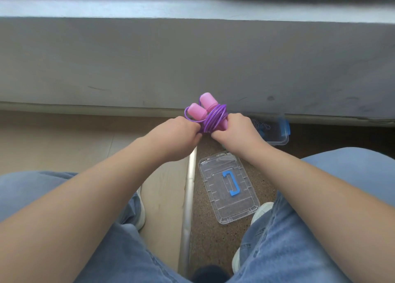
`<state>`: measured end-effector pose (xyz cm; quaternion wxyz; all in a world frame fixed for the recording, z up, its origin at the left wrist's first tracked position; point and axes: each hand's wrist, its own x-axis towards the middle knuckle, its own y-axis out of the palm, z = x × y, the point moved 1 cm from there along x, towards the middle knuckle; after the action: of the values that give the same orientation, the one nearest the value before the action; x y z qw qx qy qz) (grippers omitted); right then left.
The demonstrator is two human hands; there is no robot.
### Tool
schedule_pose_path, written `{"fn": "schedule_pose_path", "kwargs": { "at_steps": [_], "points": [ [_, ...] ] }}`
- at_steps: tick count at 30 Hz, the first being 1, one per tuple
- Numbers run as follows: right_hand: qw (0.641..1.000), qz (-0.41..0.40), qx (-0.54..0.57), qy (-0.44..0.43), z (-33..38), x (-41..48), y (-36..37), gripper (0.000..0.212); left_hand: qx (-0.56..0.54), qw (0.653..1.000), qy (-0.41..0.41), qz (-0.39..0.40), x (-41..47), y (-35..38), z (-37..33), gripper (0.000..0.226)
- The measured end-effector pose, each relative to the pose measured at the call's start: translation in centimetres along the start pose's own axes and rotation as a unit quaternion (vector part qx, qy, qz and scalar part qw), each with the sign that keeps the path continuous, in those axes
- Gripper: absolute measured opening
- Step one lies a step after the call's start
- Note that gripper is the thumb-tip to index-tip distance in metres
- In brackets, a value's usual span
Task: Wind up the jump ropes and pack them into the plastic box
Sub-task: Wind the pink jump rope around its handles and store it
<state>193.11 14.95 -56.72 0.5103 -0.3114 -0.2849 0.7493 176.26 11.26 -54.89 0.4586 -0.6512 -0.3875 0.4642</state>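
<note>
The person sat with both forearms stretched forward, holding a purple jump rope [214, 118] in the air above the floor, in front of a low grey wall [149, 69]. The cord was wound in several tight turns around the two pink handles [207, 101], which lay side by side and pointed up and away. The left hand [177, 136] had its fingers curled at the near left of the bundle, pinching the cord where a loose loop stuck out. The right hand [236, 131] gripped the lower ends of the handles and the coil from the right. The clear plastic box [280, 142] stood on the speckled brown floor [213, 240] just beyond the right wrist, half hidden by it, with a blue latch [285, 127] at its far side; something dark and patterned lay inside, possibly another rope. Its clear lid [215, 197], with a blue handle [232, 183], lay flat on the floor between the knees, beside a metal strip [189, 186].
</note>
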Motion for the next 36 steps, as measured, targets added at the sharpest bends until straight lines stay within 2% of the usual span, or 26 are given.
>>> {"fn": "schedule_pose_path", "kwargs": {
  "at_steps": [3,6,11,14,17,20,24,27,30,32,34,36],
  "points": [
    [0.998,-0.023,-0.059,-0.027,0.0,0.3,0.7,0.013,0.064,0.998,0.012,-0.028,0.1,-0.3,0.0,0.033],
    [0.996,-0.031,-0.068,-0.042,0.0,0.5,0.9,0.012,0.074,0.995,0.034,-0.064,0.2,-0.8,0.4,0.031],
    [0.995,0.007,-0.092,-0.029,-0.5,0.6,0.6,0.013,0.031,0.982,0.109,-0.149,-0.3,-1.5,0.5,0.017],
    [0.994,0.006,-0.095,-0.047,-0.7,0.5,0.6,0.014,0.015,0.975,0.151,-0.162,-0.4,-1.7,0.7,0.007],
    [0.994,0.025,-0.092,-0.058,-0.1,0.1,0.3,0.017,0.001,0.959,0.198,-0.203,-0.6,-2.3,1.7,0.021],
    [0.986,0.087,-0.104,-0.094,0.7,-0.5,0.1,0.021,0.032,0.937,0.231,-0.262,-0.8,-2.8,1.9,0.041],
    [0.970,0.175,-0.079,-0.148,1.5,-1.4,-0.1,0.021,0.052,0.914,0.223,-0.335,-1.0,-2.8,1.5,0.048],
    [0.972,0.182,-0.013,-0.149,1.5,-1.7,-0.8,0.021,0.047,0.893,0.203,-0.399,-1.1,-2.7,1.2,0.044],
    [0.975,0.165,0.022,-0.147,1.1,-1.8,-1.1,0.024,-0.005,0.896,0.100,-0.433,-1.1,-3.4,0.5,0.038],
    [0.976,0.159,0.033,-0.143,1.0,-1.9,-0.9,0.027,-0.096,0.922,-0.022,-0.374,-0.9,-3.8,0.6,0.047],
    [0.979,0.143,0.026,-0.144,0.8,-2.0,-0.5,0.026,-0.215,0.937,-0.138,-0.236,-0.4,-3.6,1.2,0.046],
    [0.981,0.127,0.006,-0.149,0.8,-2.0,-0.2,0.026,-0.252,0.943,-0.174,-0.127,0.0,-2.8,1.5,0.050]
  ]
}}
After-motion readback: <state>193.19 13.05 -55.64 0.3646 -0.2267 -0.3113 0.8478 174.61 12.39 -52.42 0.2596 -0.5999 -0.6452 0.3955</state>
